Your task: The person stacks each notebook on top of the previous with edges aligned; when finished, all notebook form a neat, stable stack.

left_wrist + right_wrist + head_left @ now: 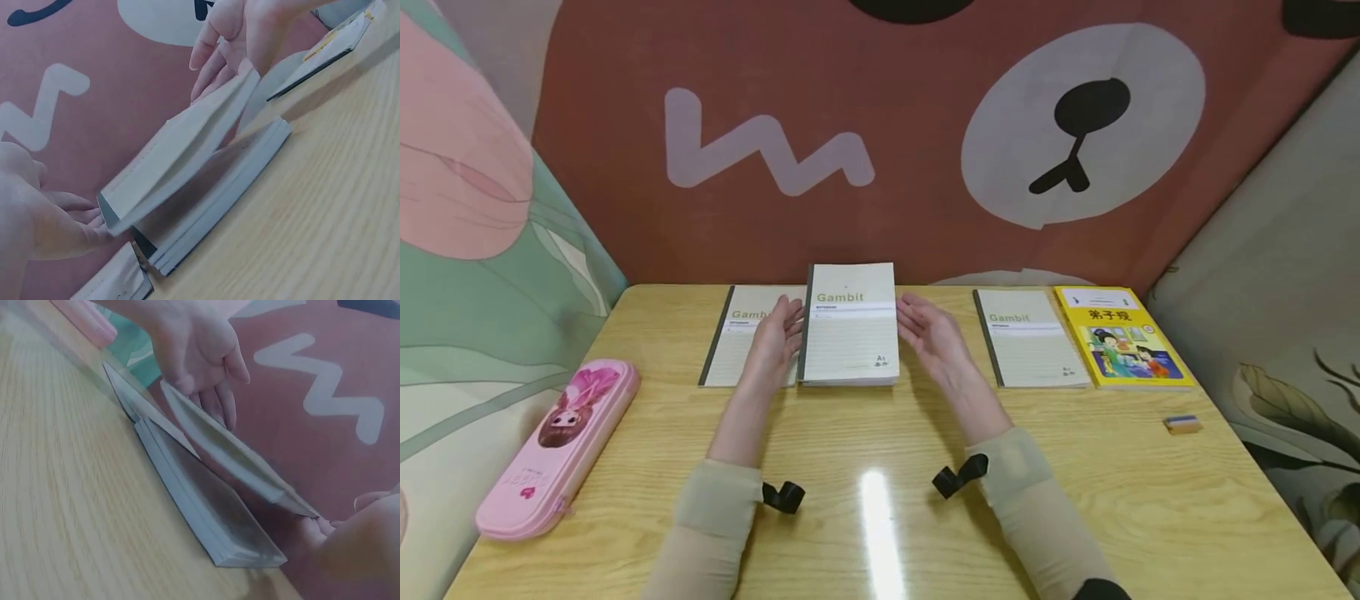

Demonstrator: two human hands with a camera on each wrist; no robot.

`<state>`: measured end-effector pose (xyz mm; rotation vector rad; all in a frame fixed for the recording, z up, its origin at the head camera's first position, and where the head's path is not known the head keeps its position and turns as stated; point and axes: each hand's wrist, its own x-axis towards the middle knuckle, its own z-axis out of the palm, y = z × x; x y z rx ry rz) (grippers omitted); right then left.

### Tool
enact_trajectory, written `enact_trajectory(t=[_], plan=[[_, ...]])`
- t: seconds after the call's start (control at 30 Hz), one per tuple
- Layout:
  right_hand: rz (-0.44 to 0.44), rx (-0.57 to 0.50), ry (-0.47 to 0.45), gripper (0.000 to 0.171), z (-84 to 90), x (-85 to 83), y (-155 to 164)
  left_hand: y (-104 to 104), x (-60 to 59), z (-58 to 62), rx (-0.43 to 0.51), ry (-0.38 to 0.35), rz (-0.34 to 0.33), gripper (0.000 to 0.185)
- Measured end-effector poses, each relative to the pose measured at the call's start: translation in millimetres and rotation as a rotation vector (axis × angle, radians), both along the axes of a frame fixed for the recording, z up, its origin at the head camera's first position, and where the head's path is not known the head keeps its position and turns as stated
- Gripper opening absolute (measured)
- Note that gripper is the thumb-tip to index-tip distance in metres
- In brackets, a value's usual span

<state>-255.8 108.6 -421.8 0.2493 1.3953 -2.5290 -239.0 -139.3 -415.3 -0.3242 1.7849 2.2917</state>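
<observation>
A pale Gambit notebook (850, 329) with a dark spine is raised at the middle of the table. Both wrist views show it tilted above a small stack of notebooks (228, 194), with a gap between. My left hand (771, 342) is at its spine side, fingers extended against the edge. Opposite, my right hand (936, 337) has its fingertips at the other edge, palm turned inward and up. Neither thumb closes over the cover. Another Gambit notebook (718, 358) lies flat on the left, partly hidden by my left hand and forearm.
A third-column Gambit notebook (1033, 342) lies right of my right hand, beside a yellow picture book (1123, 337). An eraser-like small block (1182, 425) sits near the right edge. At the left stands a pink pencil case (561, 450). A printed wall (737, 233) rises behind the table.
</observation>
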Motion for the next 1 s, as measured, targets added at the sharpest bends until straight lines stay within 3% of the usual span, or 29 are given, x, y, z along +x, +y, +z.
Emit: enact_trajectory(t=[0.4, 0.73, 1.0], plan=[[0.043, 0.049, 0.034, 0.052, -17.3, -7.6, 2, 2, -3.6, -12.8, 0.02, 0.007, 0.009, 0.067], [0.061, 0.13, 0.038, 0.056, -22.4, -9.5, -5, 2, -4.3, -19.7, -0.119, 0.067, -0.053, 0.067], [0.108, 0.188, 0.073, 0.06, -23.1, -8.4, -6, 9, -3.3, -18.0, -0.221, 0.106, -0.049, 0.064]])
